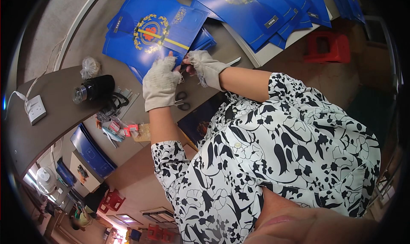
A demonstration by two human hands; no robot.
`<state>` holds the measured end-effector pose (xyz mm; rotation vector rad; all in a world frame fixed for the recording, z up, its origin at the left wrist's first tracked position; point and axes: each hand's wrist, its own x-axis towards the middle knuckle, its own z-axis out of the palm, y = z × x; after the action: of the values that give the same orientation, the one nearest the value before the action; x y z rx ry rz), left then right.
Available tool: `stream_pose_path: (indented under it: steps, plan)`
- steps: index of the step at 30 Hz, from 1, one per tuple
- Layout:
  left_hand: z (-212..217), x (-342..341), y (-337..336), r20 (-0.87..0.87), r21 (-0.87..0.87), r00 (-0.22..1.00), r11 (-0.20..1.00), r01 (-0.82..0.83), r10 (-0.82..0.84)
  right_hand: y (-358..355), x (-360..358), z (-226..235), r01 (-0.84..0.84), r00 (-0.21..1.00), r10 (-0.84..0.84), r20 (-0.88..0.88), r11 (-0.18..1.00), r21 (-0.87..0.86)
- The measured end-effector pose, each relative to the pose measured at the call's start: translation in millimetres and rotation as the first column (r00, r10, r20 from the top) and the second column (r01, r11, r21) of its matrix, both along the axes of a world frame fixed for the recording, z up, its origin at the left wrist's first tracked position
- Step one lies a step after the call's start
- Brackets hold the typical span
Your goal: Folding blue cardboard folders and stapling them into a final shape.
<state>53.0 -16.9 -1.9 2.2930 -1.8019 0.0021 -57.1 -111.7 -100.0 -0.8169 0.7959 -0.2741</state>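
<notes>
Both my hands wear frayed, off-white gloves with bare fingertips. My left hand (161,82) is closed at the near edge of a blue printed folder (128,41), which has a gold wreath, a red centre and a yellow diagonal band. This folder lies on top of a loose pile. Just to the right, my right hand (206,69) has its fingers pressed together by the folder's near right corner. A small dark thing shows between the hands, too hidden to name. A pale, thin blade-like tool (234,61) sticks out beside my right wrist. Below the hands lie black-handled scissors (183,101), partly covered.
More blue folders (243,13) lie fanned on a white stack at the upper right. A red stool (326,47) stands beyond the table's right edge. To the left are a black bottle (96,89), a crumpled plastic bag (90,68), a white power strip (35,109) and small red-and-white boxes (133,128).
</notes>
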Motion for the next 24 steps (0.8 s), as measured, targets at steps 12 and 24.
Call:
stream_pose_path:
  steps: [12,24]
  plan:
    - [-11,-26,0,0.140,-0.166,0.982,0.981,-0.102,0.126,-1,6,28,0.048,0.997,-0.040,-0.062,0.989,0.138]
    - [-24,-25,8,0.073,-0.259,0.997,0.966,-0.013,0.032,-17,8,-13,-0.069,0.997,0.064,0.036,0.986,0.155]
